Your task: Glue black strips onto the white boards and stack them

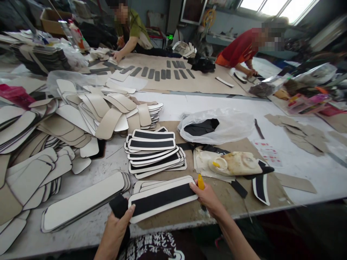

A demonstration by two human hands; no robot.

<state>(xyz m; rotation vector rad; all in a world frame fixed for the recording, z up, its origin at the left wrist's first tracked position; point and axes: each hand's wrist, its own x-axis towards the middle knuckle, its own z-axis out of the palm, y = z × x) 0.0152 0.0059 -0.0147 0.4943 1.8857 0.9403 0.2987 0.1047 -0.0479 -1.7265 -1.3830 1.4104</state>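
Observation:
A long white panel (165, 198) with rounded corners bears a black strip along its middle. At its left end my left hand (116, 225) is closed, thumb on top, with black strips (119, 206) also in that hand. My right hand (207, 196) pinches the right end between thumb and fingers. From the same hand sticks up a yellow-handled tool (200, 181) whose working end is hidden. Under the held panel lie more white panels (141, 185). Just beyond is a pile of white panels with black strips (155, 159). To the left rests a stack of plain white panels (84, 202).
Loose beige and white pieces (89, 112) heap up on the left. A stained plastic container (241, 163) and a clear bag with black material (202, 126) lie right of the pile. Across the table, one person in green (138, 30) and another in red (241, 47) bend over pieces.

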